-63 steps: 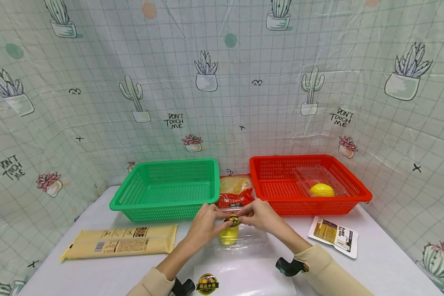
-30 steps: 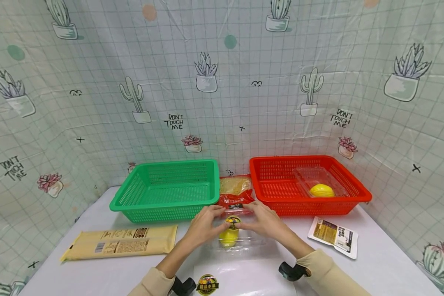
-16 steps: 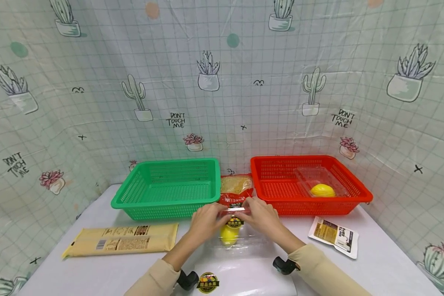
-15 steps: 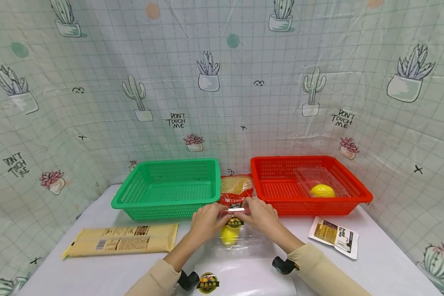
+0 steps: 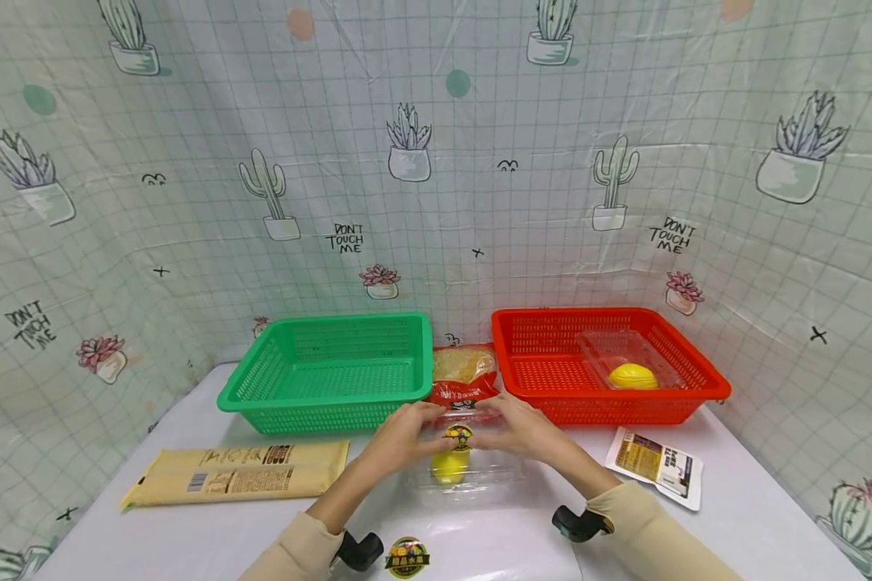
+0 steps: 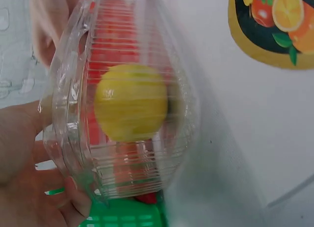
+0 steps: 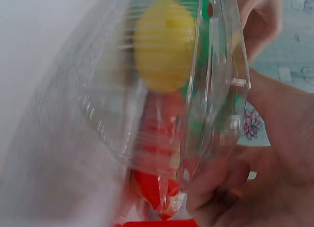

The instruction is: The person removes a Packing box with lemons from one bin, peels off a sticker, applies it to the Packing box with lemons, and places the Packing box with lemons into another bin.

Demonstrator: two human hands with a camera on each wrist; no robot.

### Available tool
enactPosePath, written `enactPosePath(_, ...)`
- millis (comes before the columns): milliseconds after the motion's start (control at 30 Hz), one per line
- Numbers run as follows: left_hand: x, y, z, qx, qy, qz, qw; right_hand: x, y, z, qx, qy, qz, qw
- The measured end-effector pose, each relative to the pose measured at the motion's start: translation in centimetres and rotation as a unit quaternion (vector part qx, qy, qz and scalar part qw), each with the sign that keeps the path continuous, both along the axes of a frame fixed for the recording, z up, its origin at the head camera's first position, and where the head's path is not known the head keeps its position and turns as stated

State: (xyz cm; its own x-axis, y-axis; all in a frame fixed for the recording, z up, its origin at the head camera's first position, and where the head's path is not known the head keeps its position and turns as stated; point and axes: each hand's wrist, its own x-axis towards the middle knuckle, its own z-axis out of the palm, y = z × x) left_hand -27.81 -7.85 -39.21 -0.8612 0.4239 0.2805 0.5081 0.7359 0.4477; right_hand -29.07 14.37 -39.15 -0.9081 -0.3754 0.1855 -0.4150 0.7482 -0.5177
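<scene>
A clear plastic clamshell box [image 5: 490, 478] stands at the table's middle with a yellow, lemon-like fruit [image 5: 449, 468] inside. A round black-and-gold fruit sticker [image 5: 459, 436] is on its top, between the thumbs. My left hand [image 5: 401, 438] grips the box's left part, thumb near the sticker and fingers at the far edge. On the other side my right hand [image 5: 521, 432] grips it the same way. In the left wrist view the fingers curl at the box rim [image 6: 66, 124]; in the right wrist view they bend round the rim [image 7: 211, 133].
Behind are a green basket [image 5: 334, 413] and a red basket [image 5: 610, 406] holding another clear box with a yellow fruit. A red food packet [image 5: 465, 375] lies between them. Noodle-like tan packs [image 5: 240, 476] lie left, a white pouch [image 5: 657, 466] right. A white sheet [image 5: 501, 541] bears another sticker.
Half a second ago the box's far edge caught a bright glare and the thumbs sat closer together. Now the thumbs stand slightly farther apart beside the sticker. The fruit stays inside.
</scene>
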Motion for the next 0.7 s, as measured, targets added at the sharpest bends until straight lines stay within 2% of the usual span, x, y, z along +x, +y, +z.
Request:
enactPosePath(133, 0.2, -0.1, 0.0, -0.01, -0.016, -0.003, 0.9998, 0.2, -0.1, -0.1, 0.008, -0.004, 0.005, 0.9999)
enactPosePath(233, 0.1, -0.3, 0.1, 0.001, -0.031, -0.014, 0.9994, 0.2, 0.2, -0.1, -0.006, 0.002, 0.032, 0.9995)
enactPosePath(300, -0.1, -0.4, 0.2, 0.005, -0.032, -0.025, 0.9992, 0.2, 0.5, 0.0, -0.015, 0.011, 0.05, 0.9986)
enactPosePath(367, -0.3, -0.5, 0.3, 0.005, -0.021, -0.035, 0.9992, 0.2, 0.5, 0.0, -0.014, 0.021, 0.052, 0.9984)
enactPosePath(467, -0.6, -0.2, 0.2, -0.01, 0.013, -0.024, 0.9996, 0.1, 0.0, 0.1, 0.001, 0.031, 0.011, 0.9995)
enactPosePath(600, -0.6, 0.5, 0.0, -0.03, 0.043, 0.026, 0.9983, -0.2, -1.0, 0.1, 0.031, 0.031, -0.053, 0.9976)
enactPosePath(700, -0.5, 0.7, -0.2, -0.03, 0.049, 0.044, 0.9974, -0.4, -1.4, 0.2, 0.043, 0.028, -0.064, 0.9966)
